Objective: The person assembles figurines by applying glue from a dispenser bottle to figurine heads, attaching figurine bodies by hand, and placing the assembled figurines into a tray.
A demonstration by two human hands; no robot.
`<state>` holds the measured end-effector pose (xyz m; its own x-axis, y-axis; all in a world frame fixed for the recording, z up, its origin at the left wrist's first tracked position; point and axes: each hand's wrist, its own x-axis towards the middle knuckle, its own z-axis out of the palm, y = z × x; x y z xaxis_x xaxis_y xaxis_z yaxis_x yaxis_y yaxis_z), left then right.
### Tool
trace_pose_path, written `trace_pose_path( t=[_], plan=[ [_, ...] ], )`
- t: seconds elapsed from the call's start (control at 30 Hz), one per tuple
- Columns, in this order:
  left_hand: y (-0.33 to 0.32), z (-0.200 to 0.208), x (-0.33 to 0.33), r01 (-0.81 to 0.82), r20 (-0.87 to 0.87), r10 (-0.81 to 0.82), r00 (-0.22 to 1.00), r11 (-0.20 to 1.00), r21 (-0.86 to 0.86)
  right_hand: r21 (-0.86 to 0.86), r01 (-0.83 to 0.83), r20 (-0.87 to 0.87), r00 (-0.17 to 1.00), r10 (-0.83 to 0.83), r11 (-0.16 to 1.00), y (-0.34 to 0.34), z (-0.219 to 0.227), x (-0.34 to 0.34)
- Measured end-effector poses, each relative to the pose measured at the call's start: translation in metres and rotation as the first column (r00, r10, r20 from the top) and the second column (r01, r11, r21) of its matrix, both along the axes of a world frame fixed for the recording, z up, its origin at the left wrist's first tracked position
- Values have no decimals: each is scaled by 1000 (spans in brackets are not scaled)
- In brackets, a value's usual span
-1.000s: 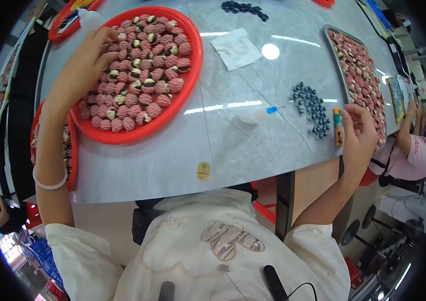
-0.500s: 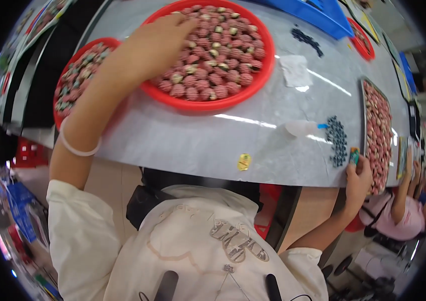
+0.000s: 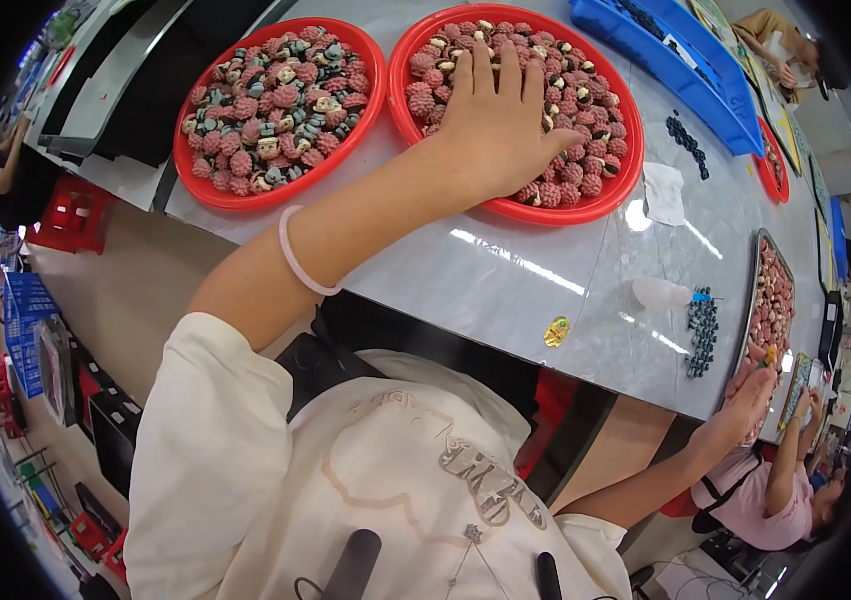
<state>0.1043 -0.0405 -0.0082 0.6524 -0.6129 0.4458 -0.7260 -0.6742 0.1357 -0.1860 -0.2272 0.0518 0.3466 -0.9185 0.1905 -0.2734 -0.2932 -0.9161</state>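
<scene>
Nearest, the right hand (image 3: 748,395) has thumb and fingers clamped on a small orange-and-green thing (image 3: 767,358), its shape mostly hidden, beside the long shallow metal tray (image 3: 751,300) of pink pieces. Beyond the gold oval sticker (image 3: 556,331) on the glossy grey marbled tabletop (image 3: 445,290), a white bottle with a blue tip (image 3: 657,293) lies just beside a patch of dark blue beads (image 3: 702,335). Farther off, the left hand (image 3: 500,135) is palm down, fingers apart, over the ridged pink, cream and dark pieces (image 3: 570,192) in a round red plastic basin (image 3: 560,216); whether the fingertips press on them I cannot tell. A second red basin of pink and grey-blue pieces (image 3: 235,203) stands to its left. The step in hand looks like spreading or feeling over the pieces; the next move seems to call for light fingers that keep them inside the rim.
</scene>
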Motion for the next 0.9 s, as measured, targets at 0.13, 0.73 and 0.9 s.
trace_pose_path(
  t=[0.13,0.73,0.9],
  plan=[
    [-4,-1,2,57,-29,-58,998,998,-22,-241,-182,104,972,212,953,8,4,23],
    [-2,53,-17,-1,-298,66,952,977,215,-304,-187,-138,979,151,934,26,9,73],
    [-3,54,-17,-1,-316,72,946,976,219,-296,-171,-156,979,129,940,24,10,73]
  ],
)
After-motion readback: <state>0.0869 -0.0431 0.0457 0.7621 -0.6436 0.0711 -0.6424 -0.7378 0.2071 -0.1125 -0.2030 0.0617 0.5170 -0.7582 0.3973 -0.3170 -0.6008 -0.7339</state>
